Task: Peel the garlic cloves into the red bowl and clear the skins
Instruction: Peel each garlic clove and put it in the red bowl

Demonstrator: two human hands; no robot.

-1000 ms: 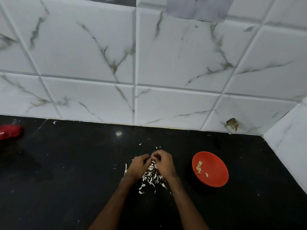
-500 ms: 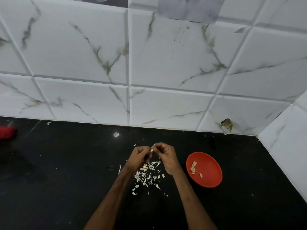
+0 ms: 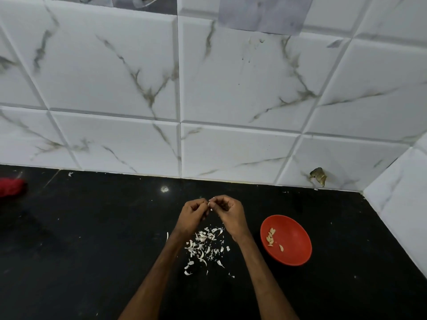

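On the black table (image 3: 92,239), both hands meet a little way in from the back edge, about midway along it. The left hand (image 3: 193,213) and the right hand (image 3: 228,213) have their fingers curled inward, and their fingertips come together on a small pale garlic clove (image 3: 209,203), so each grip is closed in a pinch on that clove. Only a sliver of the clove shows between the fingertips, and how much skin remains on it cannot be told. Under the wrists, toward the front edge, a loose scatter of white garlic skins (image 3: 205,247) lies on the table, with one stray skin (image 3: 167,236) just beside the left forearm and a few more bits trailing off toward the front. The red bowl (image 3: 293,248) sits flat on the table to the right of the right wrist, apart from it, toward the right edge. Inside the bowl a small cluster of peeled cloves (image 3: 270,236) lies against its left inner side, and a single peeled clove (image 3: 281,247) lies near them, closer to the middle. At the far left edge of the table a blurred red object (image 3: 11,187) is partly cut off by the frame. Along the back edge rises a wall of white marbled tiles (image 3: 115,88), with a chipped brown spot (image 3: 318,175) low down near the back right corner.
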